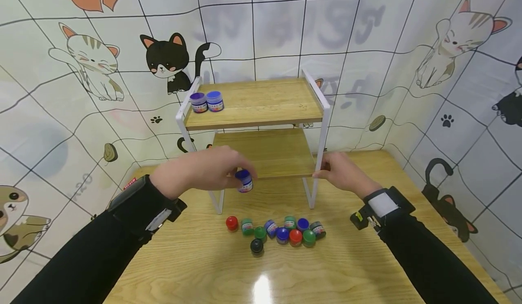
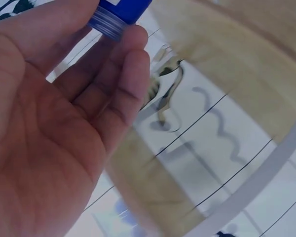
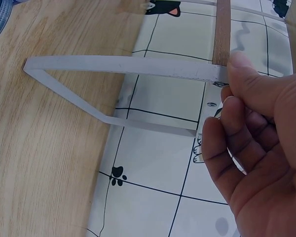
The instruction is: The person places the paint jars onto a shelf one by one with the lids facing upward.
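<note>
My left hand [image 1: 214, 166] pinches a small blue paint jar [image 1: 244, 181] between thumb and fingers, in front of the lower shelf board [image 1: 275, 150]. In the left wrist view the jar [image 2: 121, 15] sits at the fingertips, partly cut off by the top edge. My right hand [image 1: 342, 170] grips the white frame of the two-tier shelf rack [image 1: 322, 136] beside the right end of the lower board. The right wrist view has the thumb on the white bar [image 3: 138, 65], with the other fingers curled below it.
A purple-lidded jar [image 1: 198, 102] and a blue-lidded jar [image 1: 215, 101] stand at the left end of the upper board [image 1: 265, 100]. Several red, green, blue and black jars, among them a black one [image 1: 257, 247], lie or stand on the wooden table [image 1: 183, 254] before the rack.
</note>
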A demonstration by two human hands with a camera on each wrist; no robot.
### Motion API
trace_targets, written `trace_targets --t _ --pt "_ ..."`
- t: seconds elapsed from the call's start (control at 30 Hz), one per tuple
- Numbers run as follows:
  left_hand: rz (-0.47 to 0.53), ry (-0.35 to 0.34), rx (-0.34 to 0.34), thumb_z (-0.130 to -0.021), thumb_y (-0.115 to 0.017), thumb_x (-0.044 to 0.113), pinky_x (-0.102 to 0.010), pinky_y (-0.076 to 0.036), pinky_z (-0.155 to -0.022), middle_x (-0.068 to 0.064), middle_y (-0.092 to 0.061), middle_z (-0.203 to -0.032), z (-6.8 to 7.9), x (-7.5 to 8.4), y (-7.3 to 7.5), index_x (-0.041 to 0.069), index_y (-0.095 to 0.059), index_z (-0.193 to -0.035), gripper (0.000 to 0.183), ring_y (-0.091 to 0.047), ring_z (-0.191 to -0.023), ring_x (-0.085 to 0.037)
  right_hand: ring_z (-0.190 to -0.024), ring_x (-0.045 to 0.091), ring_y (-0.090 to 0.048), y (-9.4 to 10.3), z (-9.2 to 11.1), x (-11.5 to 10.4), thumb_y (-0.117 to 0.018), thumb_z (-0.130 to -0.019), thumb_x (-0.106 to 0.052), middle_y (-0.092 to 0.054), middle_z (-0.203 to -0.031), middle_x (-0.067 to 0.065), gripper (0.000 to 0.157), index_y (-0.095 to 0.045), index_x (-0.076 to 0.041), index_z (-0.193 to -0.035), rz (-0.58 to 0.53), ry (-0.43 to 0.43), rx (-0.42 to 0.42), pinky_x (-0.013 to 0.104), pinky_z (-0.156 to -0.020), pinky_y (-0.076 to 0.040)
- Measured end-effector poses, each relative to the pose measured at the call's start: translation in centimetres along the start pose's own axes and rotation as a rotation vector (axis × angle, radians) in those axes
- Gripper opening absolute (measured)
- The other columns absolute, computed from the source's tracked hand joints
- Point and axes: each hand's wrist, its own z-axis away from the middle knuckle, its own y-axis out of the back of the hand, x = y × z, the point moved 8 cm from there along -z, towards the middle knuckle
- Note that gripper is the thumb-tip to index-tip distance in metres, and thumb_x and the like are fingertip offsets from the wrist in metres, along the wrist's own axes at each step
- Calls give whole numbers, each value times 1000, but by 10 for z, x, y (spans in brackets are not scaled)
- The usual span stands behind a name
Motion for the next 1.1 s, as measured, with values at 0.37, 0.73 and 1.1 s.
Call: trace_targets --t 0.37,0.73,1.1 --pt "-37 -44 68 -91 -64 10 -35 -51 -86 3 -67 -109 8 18 44 19 -66 -119 30 -60 -95 -13 -68 19 -53 0 0 0 -70 -86 -12 -63 -77 6 11 -65 -3 -88 3 8 0 33 -61 -47" --pt "-41 32 99 -93 -62 15 -32 -50 -79 5 -65 -111 10 13 80 23 -64 -123 31 -58 -94 -12 -68 19 -53 0 0 0 -70 -86 -13 -63 -77 6 11 -65 -3 -88 14 9 0 33 -61 -47" --pt "-57 53 178 -95 -58 14 -35 -47 -73 -1 -64 -111 7 0 105 18 -59 -129 34 -58 -94 -16 -67 19 -52 0 -1 0 -71 -86 -13 -62 -76 5 11 -66 -3 -88 9 22 7 32 -60 -46"
